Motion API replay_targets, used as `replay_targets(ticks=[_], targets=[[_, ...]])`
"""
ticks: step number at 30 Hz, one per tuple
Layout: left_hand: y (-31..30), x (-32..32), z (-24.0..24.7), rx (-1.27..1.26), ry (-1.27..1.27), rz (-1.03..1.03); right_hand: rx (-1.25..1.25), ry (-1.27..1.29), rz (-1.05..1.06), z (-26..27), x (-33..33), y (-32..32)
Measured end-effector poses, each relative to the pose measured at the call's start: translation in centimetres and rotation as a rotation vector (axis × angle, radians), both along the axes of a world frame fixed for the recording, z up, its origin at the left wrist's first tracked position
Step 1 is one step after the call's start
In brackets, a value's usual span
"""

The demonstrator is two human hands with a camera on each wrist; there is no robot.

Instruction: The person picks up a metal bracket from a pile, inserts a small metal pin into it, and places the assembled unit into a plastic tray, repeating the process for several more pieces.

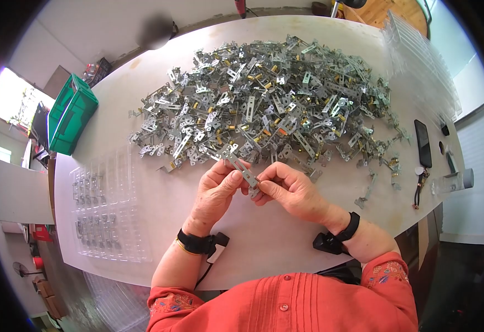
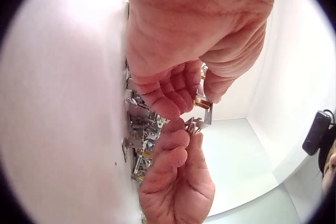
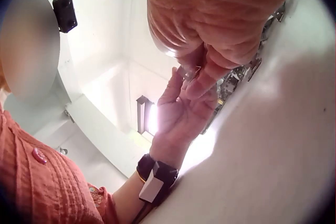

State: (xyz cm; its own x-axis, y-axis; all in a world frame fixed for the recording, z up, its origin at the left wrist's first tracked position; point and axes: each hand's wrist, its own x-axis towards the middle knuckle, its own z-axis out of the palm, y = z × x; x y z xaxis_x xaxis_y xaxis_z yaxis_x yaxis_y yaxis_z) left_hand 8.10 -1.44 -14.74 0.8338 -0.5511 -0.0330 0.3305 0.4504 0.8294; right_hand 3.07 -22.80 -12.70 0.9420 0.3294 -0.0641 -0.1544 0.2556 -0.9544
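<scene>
A slotted metal bracket [image 1: 242,170] is held between both hands, in front of the heap of similar metal parts [image 1: 253,105]. The left hand [image 1: 217,191] pinches its upper part between thumb and fingers. At its lower end, the right hand [image 1: 291,191] grips with thumb and forefinger. In the left wrist view the bracket [image 2: 208,113] shows a brass-coloured piece near the left hand [image 2: 194,35], and the right hand [image 2: 176,182] meets its other end. The right wrist view has the right hand [image 3: 220,24] largely covering the bracket, with the left hand [image 3: 181,113] beyond.
Clear plastic trays [image 1: 109,205], some compartments holding parts, lie on the table at the left. A green crate [image 1: 71,116] stands at the left edge. Stacked clear trays [image 1: 422,72], a phone [image 1: 423,144] and a bottle [image 1: 453,181] are at the right.
</scene>
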Motion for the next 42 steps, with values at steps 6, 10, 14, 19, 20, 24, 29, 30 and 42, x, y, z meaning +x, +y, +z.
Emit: replay_targets(ticks=[6,10,14,19,20,24,29,30,42], targets=[[-0.4,-0.2,0.8,0.004,-0.044,0.017,-0.037,-0.022,-0.013,0.0,-0.2,0.2],[0.0,-0.1,1.0,0.025,-0.017,-0.013,-0.215,-0.076,-0.113,0.8,-0.2,-0.4],[0.1,-0.2,0.6,0.078,-0.038,-0.055,-0.303,-0.196,-0.177,1.0,-0.2,-0.6],[0.1,-0.3,0.6,0.183,-0.041,-0.087,-0.387,-0.245,-0.199,1.2,-0.3,-0.4],[0.2,-0.3,0.6,0.183,-0.041,-0.088,-0.406,-0.261,-0.213,1.2,-0.3,-0.4],[0.2,-0.2,0.5,0.187,-0.033,-0.116,-0.439,-0.278,-0.243,1.2,-0.3,-0.3],[0.1,-0.3,0.7,0.19,-0.027,-0.122,-0.528,-0.448,-0.215,1.5,-0.4,-0.4],[0.1,-0.3,0.7,0.196,-0.032,-0.125,-0.528,-0.448,-0.215,1.4,-0.4,-0.4],[0.1,-0.3,1.0,0.265,-0.049,-0.155,-0.523,-0.389,-0.164,1.2,-0.5,-0.5]])
